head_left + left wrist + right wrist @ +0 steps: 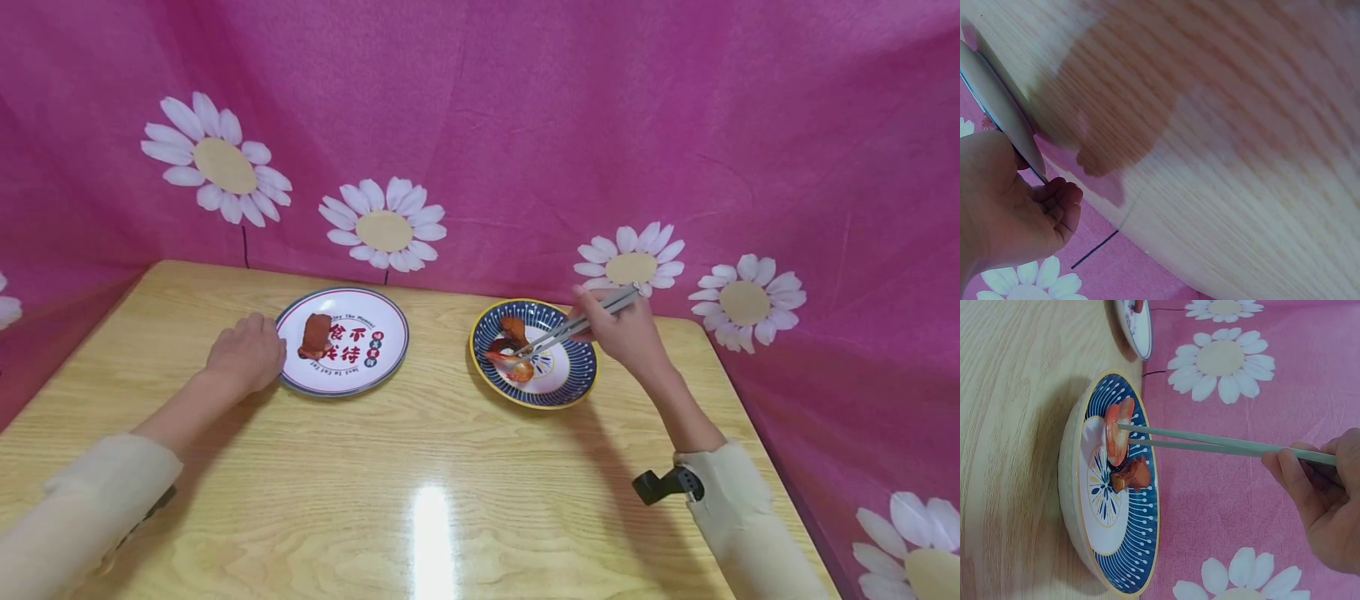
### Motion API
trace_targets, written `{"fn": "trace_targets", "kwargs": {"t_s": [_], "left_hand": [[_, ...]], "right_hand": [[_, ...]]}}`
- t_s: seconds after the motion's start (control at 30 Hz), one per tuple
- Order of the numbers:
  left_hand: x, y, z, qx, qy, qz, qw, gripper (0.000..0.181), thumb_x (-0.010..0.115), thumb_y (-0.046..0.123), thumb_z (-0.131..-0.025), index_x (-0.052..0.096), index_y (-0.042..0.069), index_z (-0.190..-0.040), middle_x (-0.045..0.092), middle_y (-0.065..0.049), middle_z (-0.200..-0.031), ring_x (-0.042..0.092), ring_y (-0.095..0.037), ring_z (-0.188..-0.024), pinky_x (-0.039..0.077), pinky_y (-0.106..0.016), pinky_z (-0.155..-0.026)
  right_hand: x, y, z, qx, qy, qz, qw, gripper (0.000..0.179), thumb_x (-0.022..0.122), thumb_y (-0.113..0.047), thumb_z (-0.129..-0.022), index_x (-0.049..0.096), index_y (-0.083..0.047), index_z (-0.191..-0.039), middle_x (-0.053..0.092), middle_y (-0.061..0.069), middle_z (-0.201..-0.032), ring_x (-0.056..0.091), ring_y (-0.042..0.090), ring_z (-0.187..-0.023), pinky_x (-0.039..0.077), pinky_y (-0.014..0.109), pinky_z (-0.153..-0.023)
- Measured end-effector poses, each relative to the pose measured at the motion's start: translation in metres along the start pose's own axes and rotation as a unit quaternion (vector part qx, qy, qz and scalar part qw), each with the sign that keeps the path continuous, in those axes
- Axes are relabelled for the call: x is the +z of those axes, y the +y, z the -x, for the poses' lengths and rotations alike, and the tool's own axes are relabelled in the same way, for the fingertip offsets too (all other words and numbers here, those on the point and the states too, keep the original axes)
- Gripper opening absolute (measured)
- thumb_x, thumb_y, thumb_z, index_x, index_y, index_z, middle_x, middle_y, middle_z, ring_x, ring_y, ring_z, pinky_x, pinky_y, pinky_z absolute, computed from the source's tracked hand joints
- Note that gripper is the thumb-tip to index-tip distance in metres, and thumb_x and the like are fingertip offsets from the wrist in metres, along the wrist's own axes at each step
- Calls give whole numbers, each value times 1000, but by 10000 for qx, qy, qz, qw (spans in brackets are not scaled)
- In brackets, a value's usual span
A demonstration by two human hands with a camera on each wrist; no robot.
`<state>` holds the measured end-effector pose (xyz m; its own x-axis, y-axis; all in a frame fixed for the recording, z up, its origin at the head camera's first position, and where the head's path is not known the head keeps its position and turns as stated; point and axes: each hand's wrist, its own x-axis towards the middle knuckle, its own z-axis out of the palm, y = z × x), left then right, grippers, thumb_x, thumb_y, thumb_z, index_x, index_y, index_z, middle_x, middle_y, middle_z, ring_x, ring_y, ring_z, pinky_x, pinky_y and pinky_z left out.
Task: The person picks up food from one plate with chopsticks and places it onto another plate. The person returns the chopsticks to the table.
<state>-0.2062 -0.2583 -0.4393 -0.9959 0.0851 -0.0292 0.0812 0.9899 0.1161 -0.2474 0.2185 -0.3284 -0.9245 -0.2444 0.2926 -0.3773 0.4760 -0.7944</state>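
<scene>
Pink daisy-print cloth [510,150] backs the wood-grain table [337,483], where I record the left hand [246,352] pinching the white lettered plate [392,329] at its left rim, presumably to steady it under the browned food block [317,333]. On my right-wrist view, the right hand [1325,503] pinches grey chopsticks [1210,442] well back from their tips, likely for reach into the blue-patterned bowl [1138,553]; those tips rest against the shrimp [1113,440] lying inside, though whether they clamp it I cannot tell.

Plate [392,335] and bowl [577,369] on wood-grain table [352,483]

White plate [394,333]: "食不", "待", "The Moment"
</scene>
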Motion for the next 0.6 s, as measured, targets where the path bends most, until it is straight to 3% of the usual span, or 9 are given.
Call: {"fn": "trace_targets", "kwargs": {"t_s": [0.3, 0.6], "left_hand": [[-1, 1, 0, -35, -26, 6, 10000, 42, 42, 15, -102, 43, -25, -115, 47, -32, -101, 50, -47, -100, 45, -58, -82], [-2, 1, 1, -2, -15, 16, 10000, 43, 40, 16, -103, 41, -25, -116, 47, -33, -103, 48, -46, -99, 43, -58, -83]], "right_hand": [[-3, 2, 3, -105, -27, 7, 9999, 42, 58, -22, -102, 70, 12, -79, 70, 24, -75, 71, 14, -58, 56, 32, -52], [-5, 10, 5, -89, -91, 235, 9996, 44, 59, -25, -102, 70, 11, -78, 70, 20, -72, 71, 18, -59, 56, 32, -52]]}}
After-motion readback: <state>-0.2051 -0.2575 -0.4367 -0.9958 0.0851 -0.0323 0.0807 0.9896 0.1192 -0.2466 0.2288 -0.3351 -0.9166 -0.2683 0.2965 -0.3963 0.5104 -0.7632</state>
